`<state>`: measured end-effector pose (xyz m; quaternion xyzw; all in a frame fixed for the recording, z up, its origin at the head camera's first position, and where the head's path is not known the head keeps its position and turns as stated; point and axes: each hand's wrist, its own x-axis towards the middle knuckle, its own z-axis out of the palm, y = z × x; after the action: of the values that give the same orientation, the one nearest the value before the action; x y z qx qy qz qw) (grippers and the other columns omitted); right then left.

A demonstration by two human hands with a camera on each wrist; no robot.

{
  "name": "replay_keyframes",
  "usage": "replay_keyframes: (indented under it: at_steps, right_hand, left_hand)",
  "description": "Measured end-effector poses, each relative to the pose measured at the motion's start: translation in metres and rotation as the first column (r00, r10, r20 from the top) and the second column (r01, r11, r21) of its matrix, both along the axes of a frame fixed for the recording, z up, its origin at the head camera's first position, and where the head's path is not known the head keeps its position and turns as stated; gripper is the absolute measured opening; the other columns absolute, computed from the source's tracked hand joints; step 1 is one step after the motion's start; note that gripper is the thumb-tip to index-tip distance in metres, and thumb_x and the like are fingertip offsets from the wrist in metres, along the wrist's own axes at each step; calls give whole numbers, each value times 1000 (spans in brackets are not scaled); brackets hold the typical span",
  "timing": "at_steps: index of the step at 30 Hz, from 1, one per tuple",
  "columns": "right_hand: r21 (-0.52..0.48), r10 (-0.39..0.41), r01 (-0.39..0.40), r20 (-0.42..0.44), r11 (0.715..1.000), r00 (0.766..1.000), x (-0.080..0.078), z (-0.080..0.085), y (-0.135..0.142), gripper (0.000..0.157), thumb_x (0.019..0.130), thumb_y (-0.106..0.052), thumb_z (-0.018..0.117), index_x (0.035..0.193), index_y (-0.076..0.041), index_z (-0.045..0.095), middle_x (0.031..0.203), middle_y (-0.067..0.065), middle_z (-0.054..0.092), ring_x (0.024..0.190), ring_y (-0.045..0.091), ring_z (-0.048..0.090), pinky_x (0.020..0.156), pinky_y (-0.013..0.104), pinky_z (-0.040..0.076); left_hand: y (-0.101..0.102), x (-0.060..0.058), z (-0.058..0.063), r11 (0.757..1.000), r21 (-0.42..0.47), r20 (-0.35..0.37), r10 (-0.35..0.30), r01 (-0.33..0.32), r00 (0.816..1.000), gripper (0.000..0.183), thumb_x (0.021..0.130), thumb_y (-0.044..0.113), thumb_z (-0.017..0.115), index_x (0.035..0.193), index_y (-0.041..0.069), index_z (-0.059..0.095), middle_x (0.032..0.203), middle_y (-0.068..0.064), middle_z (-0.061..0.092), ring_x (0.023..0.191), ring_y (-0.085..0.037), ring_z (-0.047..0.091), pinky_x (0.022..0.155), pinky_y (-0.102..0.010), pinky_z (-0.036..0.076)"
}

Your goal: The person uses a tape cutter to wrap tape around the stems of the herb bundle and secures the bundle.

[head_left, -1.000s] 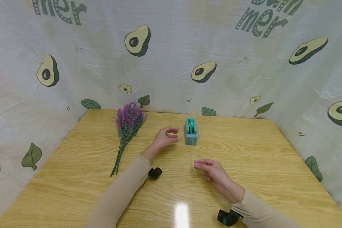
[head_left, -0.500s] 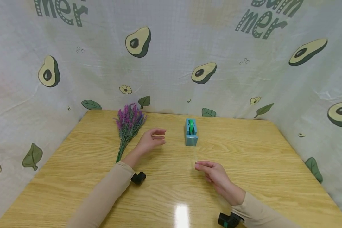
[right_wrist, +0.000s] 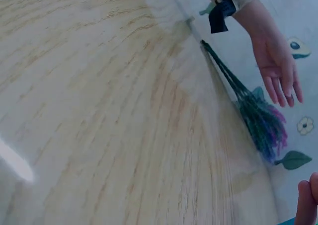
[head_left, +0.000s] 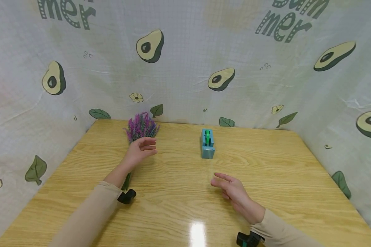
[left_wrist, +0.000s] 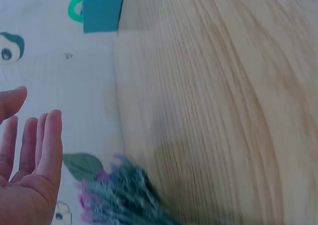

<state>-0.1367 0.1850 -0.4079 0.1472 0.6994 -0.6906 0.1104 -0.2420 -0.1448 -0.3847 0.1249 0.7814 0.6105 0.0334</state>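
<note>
Closest to the near edge of the table, the right hand hangs with thumb and index finger parted, where half a second ago they were pinched together; it looks to me to have let go, though I can't make out whether it touches the faint strip of clear tape running toward it. Farther in, the left hand has swung from beside the dispenser toward the table's left edge, and now it hovers over the bunch of purple flowers, relaxed, fingers lightly bent, holding nothing. I'd judge that shift means its attention has passed to the flowers, with the tape left on the right hand's side. Past both hands, the blue tape dispenser with its green core stands near the middle of the far edge, unmoved, while the flowers lie toward the far left corner, blossoms by the edge, stems pointing nearer, the avocado-print cloth behind
</note>
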Motion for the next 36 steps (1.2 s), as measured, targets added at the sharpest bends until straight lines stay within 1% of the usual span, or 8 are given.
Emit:
replay_keyframes:
  at_steps: [3,8,14,17,20,25,28,36]
  right_hand:
    - [-18,24,-24,2,1000,1000,0,-1,2,36,82,-15,71,113,3,63,88,4,69,44,6,24,45,20,23]
    - [-34,60,-60,-5,998,998,1,-1,4,12,83,-16,71,89,-6,70,84,0,68,44,6,28,46,20,24]
    - [-34,71,-71,-8,997,997,1,0,4,11,83,-18,71,88,-8,70,84,0,67,45,7,29,46,20,25]
    - [-30,70,-70,-6,997,998,1,0,4,11,83,-19,72,88,-9,70,84,-1,67,45,7,30,46,20,26]
    - [-28,73,-74,-7,997,997,1,0,4,11,83,-19,72,87,-9,70,84,-1,68,45,7,29,46,20,26]
    - [-38,79,-79,-7,996,997,1,-1,4,8,83,-17,71,86,-10,71,83,-1,68,45,7,27,47,20,25]
    - [-42,84,-84,-9,996,996,1,-1,4,8,83,-17,71,86,-10,71,83,-2,68,45,7,28,47,20,26]
    - [-46,69,-69,0,997,998,1,1,3,8,84,-16,70,88,-9,71,83,-1,68,45,7,28,46,20,26]
  left_hand:
    - [-15,4,2,998,-49,3,41,-40,999,42,87,6,66,126,-1,52,125,-25,50,110,-33,55,86,-34,50]
    - [-37,12,1,981,-157,31,122,-116,992,45,88,13,66,129,0,50,125,-21,51,110,-32,53,87,-40,48]
    - [-53,19,-4,948,-257,34,202,-187,979,45,88,14,66,128,0,51,121,-21,52,108,-34,51,84,-43,48]
    - [-59,21,-9,943,-270,45,216,-196,975,46,88,13,66,129,-1,51,121,-22,51,109,-36,51,84,-44,48]
    - [-64,21,-13,947,-264,75,211,-185,975,49,87,12,66,131,-2,49,123,-24,50,110,-37,50,84,-44,48]
    - [-69,21,-18,961,-239,189,186,-139,964,56,86,13,68,134,-1,45,127,-24,45,113,-37,45,85,-42,47]
    - [-71,22,-21,965,-243,238,154,-94,959,60,83,11,71,134,-3,44,127,-26,43,114,-37,44,85,-40,48]
    - [-78,20,-26,970,-244,277,53,17,959,68,80,7,73,137,-5,37,129,-32,42,115,-43,44,83,-40,49]
